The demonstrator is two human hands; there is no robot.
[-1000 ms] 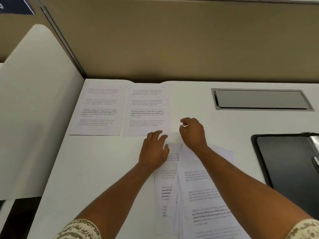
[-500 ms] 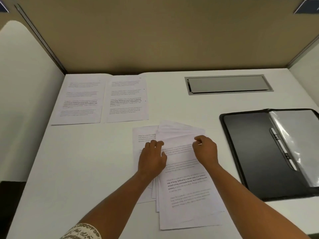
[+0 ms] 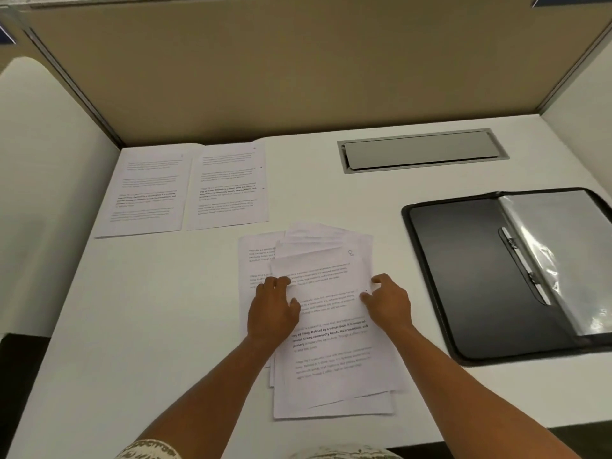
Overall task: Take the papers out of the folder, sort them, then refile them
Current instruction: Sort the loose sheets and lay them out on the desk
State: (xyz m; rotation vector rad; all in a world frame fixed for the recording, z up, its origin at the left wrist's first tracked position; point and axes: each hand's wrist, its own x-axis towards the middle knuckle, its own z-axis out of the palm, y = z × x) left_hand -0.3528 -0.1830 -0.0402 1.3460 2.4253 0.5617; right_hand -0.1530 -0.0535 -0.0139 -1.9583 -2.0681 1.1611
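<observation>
Head view: left hand (image 3: pixel 273 313) and right hand (image 3: pixel 389 301) on papers (image 3: pixel 331 359)

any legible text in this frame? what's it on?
"Defined by a slower pace" and "strong community bonds": bold lines partly readable on the top sheet of the loose stack.
Rest of that sheet: too blurred.
Two laid-out sheets: print too small to read.
Blue signs on the partition: cropped, unreadable.
Folder: no text.

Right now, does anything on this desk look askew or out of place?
Only the loose stack of papers under both hands: its sheets are fanned and skewed, corners jutting at the far end. The two sorted sheets lie flat side by side, and the open folder sits flat at right. Nothing is spilled or torn.
</observation>
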